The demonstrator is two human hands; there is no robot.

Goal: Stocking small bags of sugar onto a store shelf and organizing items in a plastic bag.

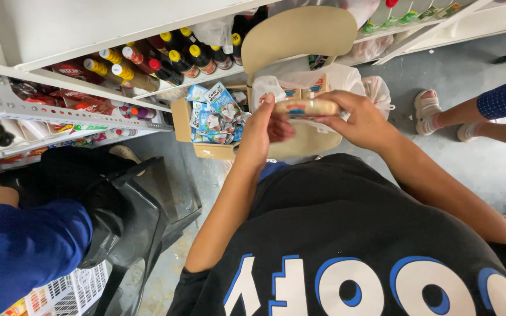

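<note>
Head view: grey concrete floor, shop shelves.

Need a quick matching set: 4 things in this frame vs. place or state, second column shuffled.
Things:
1. flat pack
2. blue sachets
3. bottles
4. sandalled foot

Place or state:
A. on the grey floor, at right
B. held between both hands
C. lying on the white shelf, caps outward
D. piled in a cardboard box

Pairs: 1-B, 2-D, 3-C, 4-A

The left hand and right hand each grip one end of the pack.
</note>
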